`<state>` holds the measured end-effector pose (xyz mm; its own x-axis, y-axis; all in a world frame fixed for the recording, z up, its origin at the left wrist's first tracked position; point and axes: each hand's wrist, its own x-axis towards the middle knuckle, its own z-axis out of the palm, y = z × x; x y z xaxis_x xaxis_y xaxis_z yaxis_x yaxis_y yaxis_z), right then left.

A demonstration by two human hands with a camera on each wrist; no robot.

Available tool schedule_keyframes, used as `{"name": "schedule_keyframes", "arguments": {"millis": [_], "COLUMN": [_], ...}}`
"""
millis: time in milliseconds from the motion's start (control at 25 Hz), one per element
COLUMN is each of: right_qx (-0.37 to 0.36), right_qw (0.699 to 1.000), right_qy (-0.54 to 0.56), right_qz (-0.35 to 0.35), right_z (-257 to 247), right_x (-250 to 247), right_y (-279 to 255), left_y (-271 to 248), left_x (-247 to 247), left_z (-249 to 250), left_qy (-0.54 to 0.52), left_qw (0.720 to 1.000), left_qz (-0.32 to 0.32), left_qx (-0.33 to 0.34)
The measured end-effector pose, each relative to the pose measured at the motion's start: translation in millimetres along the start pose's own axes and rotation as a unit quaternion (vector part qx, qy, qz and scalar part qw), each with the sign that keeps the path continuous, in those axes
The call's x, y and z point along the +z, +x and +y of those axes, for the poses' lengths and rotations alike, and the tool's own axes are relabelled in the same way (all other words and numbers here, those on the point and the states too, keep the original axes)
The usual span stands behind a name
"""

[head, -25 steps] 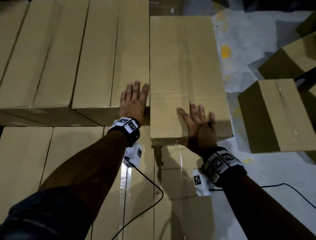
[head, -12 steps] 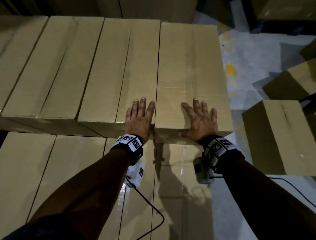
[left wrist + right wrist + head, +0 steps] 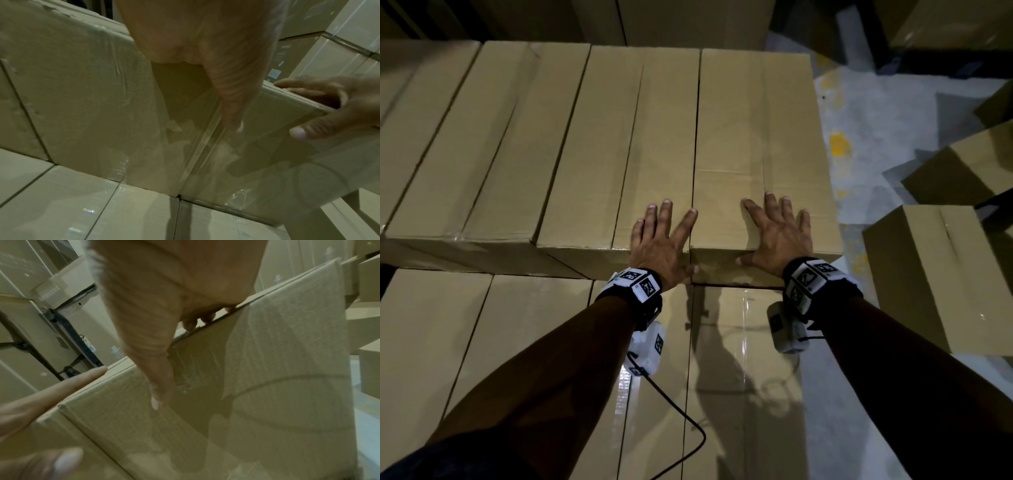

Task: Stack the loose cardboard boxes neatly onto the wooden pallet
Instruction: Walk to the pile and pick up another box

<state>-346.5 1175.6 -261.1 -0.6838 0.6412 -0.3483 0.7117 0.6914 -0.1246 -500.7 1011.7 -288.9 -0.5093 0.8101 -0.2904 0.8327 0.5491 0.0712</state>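
A stack of cardboard boxes (image 3: 524,164) fills the dim warehouse floor, its upper row sitting on a taped lower layer (image 3: 726,377). I press the rightmost box (image 3: 760,137) flush against its neighbour (image 3: 640,144) at the row's end. My right hand (image 3: 779,236) lies flat on its near top edge, fingers straight, thumb down the front face. My left hand (image 3: 661,240) rests spread across the seam, gripping nothing. Loose boxes (image 3: 941,274) wait on the concrete floor (image 3: 859,102) to my right.
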Motion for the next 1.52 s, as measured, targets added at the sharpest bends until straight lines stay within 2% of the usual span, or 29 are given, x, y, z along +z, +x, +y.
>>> {"name": "schedule_keyframes", "arguments": {"millis": [160, 600, 1160, 1520], "right_qx": [-0.003, -0.01, -0.019, -0.016], "right_qw": [1.0, 1.0, 0.999, 0.999], "right_qy": [-0.013, -0.015, -0.023, -0.051], "right_qz": [0.008, 0.002, -0.018, -0.003], "right_z": [-0.3, 3.1, 4.7, 2.3], "right_x": [3.1, 6.4, 8.4, 18.3], "right_y": [1.4, 2.1, -2.5, 2.1], "left_y": [2.0, 1.2, 3.0, 2.6], "left_x": [6.3, 6.4, 7.4, 4.5], "left_z": [0.0, -0.6, -0.8, -1.4], "left_qy": [-0.004, -0.027, -0.018, 0.002], "left_qw": [0.999, 0.998, 0.998, 0.999], "left_qz": [0.031, 0.056, 0.051, 0.018], "left_qx": [-0.012, -0.013, -0.022, -0.027]}}
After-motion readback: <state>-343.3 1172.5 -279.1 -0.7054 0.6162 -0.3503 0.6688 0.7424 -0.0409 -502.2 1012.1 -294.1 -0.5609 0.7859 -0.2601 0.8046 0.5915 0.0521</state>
